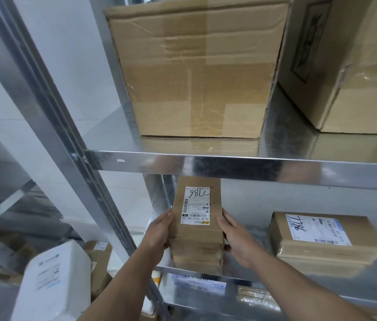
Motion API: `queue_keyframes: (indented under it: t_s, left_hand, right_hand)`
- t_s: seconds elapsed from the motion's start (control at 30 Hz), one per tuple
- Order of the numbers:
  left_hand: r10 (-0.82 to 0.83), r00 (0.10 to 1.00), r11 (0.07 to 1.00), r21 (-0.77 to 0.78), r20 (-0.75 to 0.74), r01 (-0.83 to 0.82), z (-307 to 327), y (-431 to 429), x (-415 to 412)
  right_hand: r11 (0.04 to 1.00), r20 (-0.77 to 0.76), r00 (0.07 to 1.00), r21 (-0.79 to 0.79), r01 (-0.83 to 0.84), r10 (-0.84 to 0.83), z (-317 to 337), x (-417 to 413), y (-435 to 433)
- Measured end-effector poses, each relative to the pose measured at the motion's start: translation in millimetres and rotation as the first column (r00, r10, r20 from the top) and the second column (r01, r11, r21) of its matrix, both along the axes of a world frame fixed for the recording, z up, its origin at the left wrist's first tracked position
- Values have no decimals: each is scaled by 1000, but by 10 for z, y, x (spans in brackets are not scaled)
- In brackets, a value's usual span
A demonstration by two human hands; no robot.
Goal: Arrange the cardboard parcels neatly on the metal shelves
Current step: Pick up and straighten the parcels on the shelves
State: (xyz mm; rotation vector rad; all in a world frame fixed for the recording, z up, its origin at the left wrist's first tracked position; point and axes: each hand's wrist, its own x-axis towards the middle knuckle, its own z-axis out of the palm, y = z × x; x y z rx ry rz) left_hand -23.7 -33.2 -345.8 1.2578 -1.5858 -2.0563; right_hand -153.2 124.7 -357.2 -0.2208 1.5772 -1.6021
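Note:
A small cardboard parcel [197, 237] with a white label marked 7786 stands on the lower metal shelf [247, 278], near its left post. My left hand [159, 230] grips its left side and my right hand [236, 239] grips its right side. To the right, a flat parcel [321, 242] with a white and blue label lies on the same shelf. On the upper shelf [240, 166] sit a large brown box [196, 70] and another box [349, 66] at the far right.
The shelf's upright post [71, 140] runs diagonally at the left. Beyond it, a white bagged parcel [53, 281] and more cardboard parcels [99, 265] lie low down. Labelled packages [199, 283] show on the shelf below.

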Motion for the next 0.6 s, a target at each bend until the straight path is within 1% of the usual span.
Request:
queue_keyframes:
  t_s: [0.13,0.4,0.6]
  left_hand:
    - [-15,1000,1000,1,16,15,14,-73,-80]
    - [-12,1000,1000,9,24,12,3,-118,-136]
    - [-7,1000,1000,-3,20,7,15,-132,-127]
  right_hand:
    - [999,0,999,6,33,-33,20,-23,-85]
    - [1000,-15,1000,26,15,-15,34,-43,-137]
    - [998,-102,995,62,13,-7,38,-35,-136]
